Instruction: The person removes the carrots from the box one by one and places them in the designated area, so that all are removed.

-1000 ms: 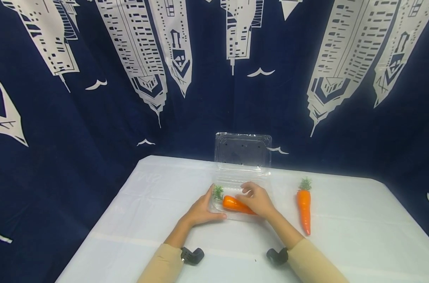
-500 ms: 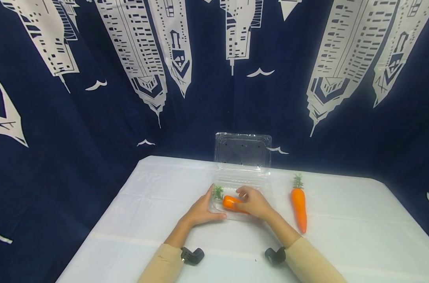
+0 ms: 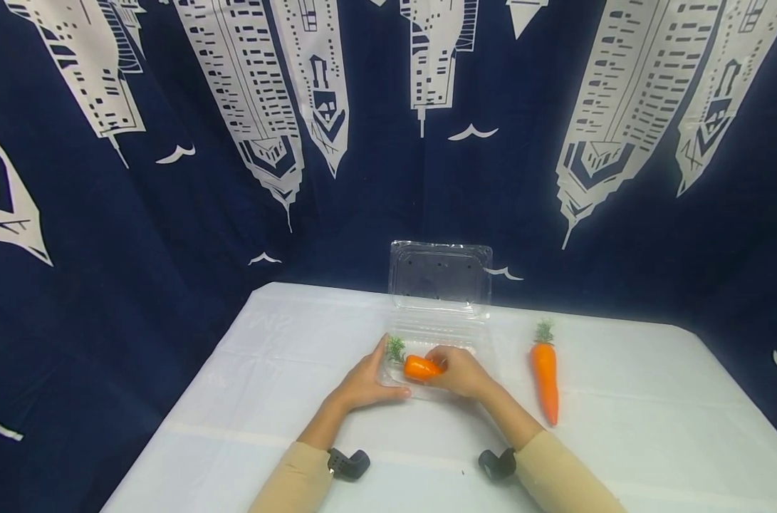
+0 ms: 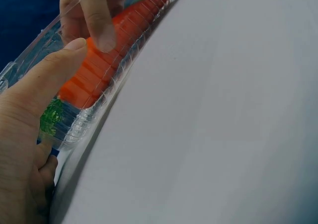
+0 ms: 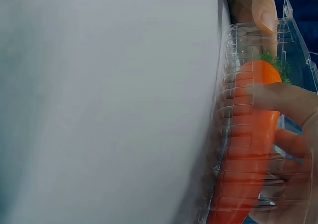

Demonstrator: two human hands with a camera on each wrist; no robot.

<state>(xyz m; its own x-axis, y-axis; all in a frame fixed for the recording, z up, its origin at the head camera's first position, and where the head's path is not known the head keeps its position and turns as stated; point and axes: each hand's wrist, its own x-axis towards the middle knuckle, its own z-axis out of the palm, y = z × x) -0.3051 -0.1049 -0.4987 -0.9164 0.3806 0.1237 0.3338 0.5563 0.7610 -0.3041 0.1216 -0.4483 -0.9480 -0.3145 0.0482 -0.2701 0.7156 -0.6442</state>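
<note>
A clear plastic clamshell box [image 3: 439, 320] lies with its lid raised at the back. Inside its base is an orange carrot [image 3: 420, 368] with a green leafy top [image 3: 395, 348] at the left end. My right hand [image 3: 460, 371] pinches this carrot between thumb and fingers, as the right wrist view [image 5: 293, 110] also shows. My left hand [image 3: 364, 382] holds the left end of the box, thumb along the front wall and fingers at the far side. A second carrot [image 3: 545, 383] lies on the table to the right of the box.
White cloth covers the table [image 3: 285, 356]. Behind it hangs a dark blue curtain [image 3: 362, 214] printed with white buildings. The raised lid [image 3: 440, 276] stands near the table's back edge.
My right hand has shifted slightly left, and its fingers have closed on the carrot in the box. My left hand has stayed at the box's left end.
</note>
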